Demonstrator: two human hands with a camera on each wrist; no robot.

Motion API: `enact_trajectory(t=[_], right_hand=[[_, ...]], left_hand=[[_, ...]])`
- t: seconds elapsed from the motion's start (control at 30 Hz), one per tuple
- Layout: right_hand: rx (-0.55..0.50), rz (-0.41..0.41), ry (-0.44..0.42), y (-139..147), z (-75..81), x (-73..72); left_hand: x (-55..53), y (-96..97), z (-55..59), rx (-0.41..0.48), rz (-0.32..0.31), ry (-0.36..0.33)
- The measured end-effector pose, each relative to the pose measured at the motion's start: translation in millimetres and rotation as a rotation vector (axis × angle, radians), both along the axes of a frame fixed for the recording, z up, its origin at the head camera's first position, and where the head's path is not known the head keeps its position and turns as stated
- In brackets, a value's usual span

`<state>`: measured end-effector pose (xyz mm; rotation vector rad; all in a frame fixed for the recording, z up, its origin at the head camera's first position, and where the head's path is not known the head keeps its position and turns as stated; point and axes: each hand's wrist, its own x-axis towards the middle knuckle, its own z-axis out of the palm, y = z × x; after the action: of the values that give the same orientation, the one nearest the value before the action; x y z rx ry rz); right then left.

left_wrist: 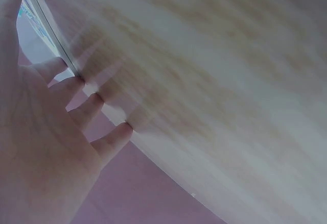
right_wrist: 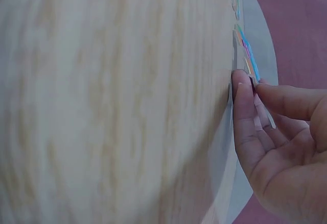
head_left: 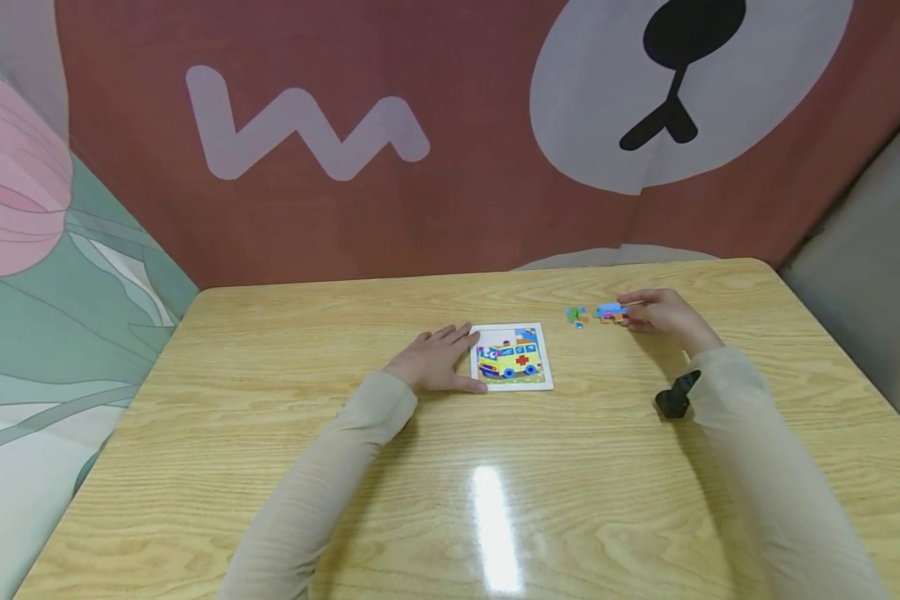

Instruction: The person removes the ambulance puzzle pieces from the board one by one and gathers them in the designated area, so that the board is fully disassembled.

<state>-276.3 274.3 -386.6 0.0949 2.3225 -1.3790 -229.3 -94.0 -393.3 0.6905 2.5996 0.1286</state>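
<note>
A jigsaw puzzle in a white square frame (head_left: 549, 379) lies flat on the table and shows a yellow ambulance with a red cross. Its upper left part is bare white. My left hand (head_left: 437, 361) rests at the frame's left side, fingers spread, thumb at the lower left corner. To the right, my right hand (head_left: 663, 318) pinches a small puzzle piece between thumb and fingers; the piece's picture is mostly hidden. Touching or just beside those fingertips is a cluster of blue, pink and orange puzzle pieces (head_left: 610, 312). Green and blue puzzle pieces (head_left: 574, 314) lie left of it.
The wooden table (head_left: 270, 375) has its far edge along a reddish-brown cloth (head_left: 360, 225) with a printed figure. A black device (head_left: 673, 402) sits at my right wrist. Light reflects off the table's near part.
</note>
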Motion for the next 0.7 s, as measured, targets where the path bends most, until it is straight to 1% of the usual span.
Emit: enact_trajectory(t=[0.27, 0.47, 0.7], right_hand=[[0.005, 0.009, 0.010, 1.8, -0.7, 0.8], [-0.014, -0.008, 0.015, 2.8, -0.7, 1.2], [-0.010, -0.013, 0.021, 4.1, 0.3, 0.9]], left_hand=[[0.6, 1.1, 0.9, -0.007, 0.003, 0.001], [1.1, 1.2, 0.5, -0.010, 0.000, 0.007], [0.4, 0.8, 0.4, -0.003, 0.004, 0.004]])
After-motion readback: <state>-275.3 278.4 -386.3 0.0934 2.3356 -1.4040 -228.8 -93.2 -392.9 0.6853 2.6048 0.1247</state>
